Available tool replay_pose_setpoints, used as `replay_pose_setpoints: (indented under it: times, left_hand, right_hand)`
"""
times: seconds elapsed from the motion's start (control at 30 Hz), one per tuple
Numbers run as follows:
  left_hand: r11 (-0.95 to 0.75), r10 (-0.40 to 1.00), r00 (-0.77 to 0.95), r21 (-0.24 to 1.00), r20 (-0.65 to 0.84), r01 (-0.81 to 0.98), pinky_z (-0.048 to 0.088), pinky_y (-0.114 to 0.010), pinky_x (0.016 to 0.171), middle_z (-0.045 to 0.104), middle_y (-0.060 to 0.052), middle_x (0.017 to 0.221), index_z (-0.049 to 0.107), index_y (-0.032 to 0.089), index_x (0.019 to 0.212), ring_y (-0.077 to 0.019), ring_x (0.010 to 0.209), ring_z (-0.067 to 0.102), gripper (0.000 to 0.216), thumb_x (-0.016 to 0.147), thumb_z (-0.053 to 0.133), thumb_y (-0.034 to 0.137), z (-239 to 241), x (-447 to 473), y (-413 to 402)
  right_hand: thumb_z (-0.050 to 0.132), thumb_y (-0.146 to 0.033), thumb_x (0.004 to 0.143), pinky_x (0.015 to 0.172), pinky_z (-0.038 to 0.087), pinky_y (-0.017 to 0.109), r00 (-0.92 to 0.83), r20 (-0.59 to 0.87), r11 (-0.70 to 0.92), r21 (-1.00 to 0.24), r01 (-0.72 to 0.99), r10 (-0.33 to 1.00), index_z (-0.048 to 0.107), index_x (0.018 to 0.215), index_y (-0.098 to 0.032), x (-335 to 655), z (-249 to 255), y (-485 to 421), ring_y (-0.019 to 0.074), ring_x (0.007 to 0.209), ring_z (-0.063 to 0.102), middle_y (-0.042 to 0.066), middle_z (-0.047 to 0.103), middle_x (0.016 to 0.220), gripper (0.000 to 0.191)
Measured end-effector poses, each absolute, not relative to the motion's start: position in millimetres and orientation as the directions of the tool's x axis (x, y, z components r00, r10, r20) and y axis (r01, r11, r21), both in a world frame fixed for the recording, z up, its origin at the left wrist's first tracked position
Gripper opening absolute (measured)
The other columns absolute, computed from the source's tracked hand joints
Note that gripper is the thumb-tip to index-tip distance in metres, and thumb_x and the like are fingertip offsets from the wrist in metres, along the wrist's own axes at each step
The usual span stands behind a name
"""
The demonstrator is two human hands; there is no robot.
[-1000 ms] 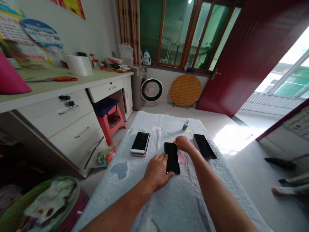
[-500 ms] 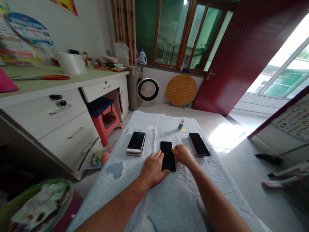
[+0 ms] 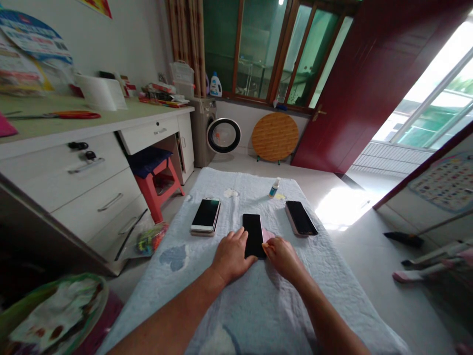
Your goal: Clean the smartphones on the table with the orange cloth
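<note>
A black smartphone lies screen up on the cloth in front of me. My left hand braces it, fingers on its left edge and thumb at its bottom edge. Pinched in my right hand is a small orange piece, touching the phone's lower right edge; its kind cannot be made out. To the left lies a white-framed smartphone on top of another one. A dark-screened smartphone rests at the right, apparently stacked on another. Behind it stands a small spray bottle.
A pale blue quilted cloth covers the table. Left of it are a white desk, a red stool and a waste bin. A washing machine with its door open and a round wooden tabletop stand behind.
My right hand has slid down the phone's right edge toward its lower corner with the orange piece. The left hand stays on the phone. The view has shifted slightly.
</note>
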State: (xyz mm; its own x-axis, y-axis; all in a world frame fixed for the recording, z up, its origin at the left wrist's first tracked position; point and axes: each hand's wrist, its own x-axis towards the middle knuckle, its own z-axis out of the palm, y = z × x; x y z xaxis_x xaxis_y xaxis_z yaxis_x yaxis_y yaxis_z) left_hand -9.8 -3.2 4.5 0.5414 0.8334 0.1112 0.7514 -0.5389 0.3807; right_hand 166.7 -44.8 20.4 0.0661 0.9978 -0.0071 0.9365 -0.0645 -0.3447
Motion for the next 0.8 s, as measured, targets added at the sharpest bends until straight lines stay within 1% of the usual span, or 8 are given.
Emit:
replay_pose_setpoints:
  times: [0.17, 0.27, 0.4, 0.5, 0.57, 0.6, 0.67, 0.8]
  left_hand:
    - [-0.537, 0.835, 0.540, 0.378, 0.108, 0.754, 0.039, -0.041, 0.103, 0.049, -0.016, 0.141, 0.051, 0.010, 0.131, -0.0328, 0.123, 0.049, 0.070, 0.074, 0.065, 0.048, 4, -9, -4]
    - [-0.540, 0.834, 0.539, 0.373, 0.117, 0.755, 0.039, -0.041, 0.104, 0.049, -0.016, 0.140, 0.051, 0.010, 0.132, -0.0325, 0.123, 0.049, 0.071, 0.074, 0.066, 0.049, 3, -9, -3]
    - [-0.544, 0.829, 0.547, 0.385, 0.115, 0.745, 0.038, -0.041, 0.105, 0.049, -0.017, 0.141, 0.051, 0.009, 0.132, -0.0325, 0.126, 0.048, 0.074, 0.074, 0.066, 0.053, 3, -11, -1]
    - [-0.554, 0.818, 0.565, 0.416, 0.111, 0.721, 0.038, -0.041, 0.106, 0.051, -0.016, 0.139, 0.055, 0.011, 0.128, -0.0300, 0.127, 0.048, 0.058, 0.085, 0.055, 0.050, 4, -13, 5]
    - [-0.568, 0.807, 0.577, 0.436, 0.127, 0.699, 0.036, -0.038, 0.108, 0.053, -0.014, 0.138, 0.058, 0.013, 0.126, -0.0264, 0.127, 0.048, 0.045, 0.091, 0.050, 0.039, 3, -15, 9]
    - [-0.574, 0.803, 0.580, 0.444, 0.138, 0.688, 0.035, -0.037, 0.109, 0.052, -0.013, 0.139, 0.057, 0.013, 0.126, -0.0248, 0.127, 0.048, 0.042, 0.090, 0.050, 0.034, 3, -16, 11]
    - [-0.587, 0.790, 0.595, 0.459, 0.146, 0.667, 0.034, -0.035, 0.110, 0.049, -0.010, 0.142, 0.055, 0.016, 0.129, -0.0228, 0.129, 0.046, 0.043, 0.088, 0.054, 0.026, 1, -17, 15]
    - [-0.599, 0.765, 0.636, 0.472, 0.101, 0.647, 0.034, -0.037, 0.108, 0.049, -0.007, 0.143, 0.058, 0.021, 0.127, -0.0225, 0.125, 0.050, 0.040, 0.087, 0.057, 0.025, 0, -20, 18]
  right_hand:
    - [0.049, -0.023, 0.091, 0.063, 0.033, 0.023, 0.063, -0.012, -0.063, -0.408, 0.911, 0.998, 0.069, 0.075, -0.013, 164, 23, -58, 0.0140, 0.070, 0.058, 0.008, 0.066, 0.077, 0.027]
    - [0.049, -0.021, 0.089, 0.065, 0.034, 0.023, 0.060, -0.042, -0.073, -0.438, 0.896, 0.997, 0.070, 0.078, -0.013, 163, 27, -65, 0.0147, 0.073, 0.058, 0.008, 0.065, 0.079, 0.025]
    - [0.052, -0.019, 0.086, 0.067, 0.036, 0.023, -0.020, -0.080, -0.022, -0.484, 0.875, 0.997, 0.071, 0.080, -0.015, 169, 36, -74, 0.0147, 0.075, 0.058, 0.006, 0.063, 0.080, 0.020]
    - [0.050, -0.012, 0.084, 0.069, 0.037, 0.023, -0.090, -0.016, 0.069, -0.518, 0.853, 0.996, 0.070, 0.085, -0.017, 175, 39, -78, 0.0131, 0.076, 0.056, 0.004, 0.061, 0.084, 0.020]
    - [0.046, -0.006, 0.083, 0.072, 0.038, 0.022, -0.113, 0.049, 0.122, -0.513, 0.850, 0.992, 0.068, 0.086, -0.018, 177, 36, -79, 0.0124, 0.078, 0.055, 0.003, 0.059, 0.086, 0.024]
    - [0.045, -0.004, 0.083, 0.072, 0.038, 0.022, -0.124, 0.075, 0.145, -0.504, 0.852, 0.989, 0.067, 0.085, -0.018, 177, 34, -79, 0.0125, 0.079, 0.054, 0.003, 0.058, 0.087, 0.025]
    - [0.046, -0.003, 0.083, 0.075, 0.039, 0.023, -0.160, 0.115, 0.196, -0.478, 0.856, 0.980, 0.065, 0.081, -0.018, 175, 29, -78, 0.0134, 0.081, 0.053, 0.003, 0.056, 0.087, 0.024]
    - [0.048, -0.004, 0.085, 0.078, 0.039, 0.024, -0.225, 0.153, 0.268, -0.396, 0.878, 0.962, 0.063, 0.078, -0.018, 169, 19, -75, 0.0148, 0.083, 0.051, 0.004, 0.056, 0.086, 0.022]
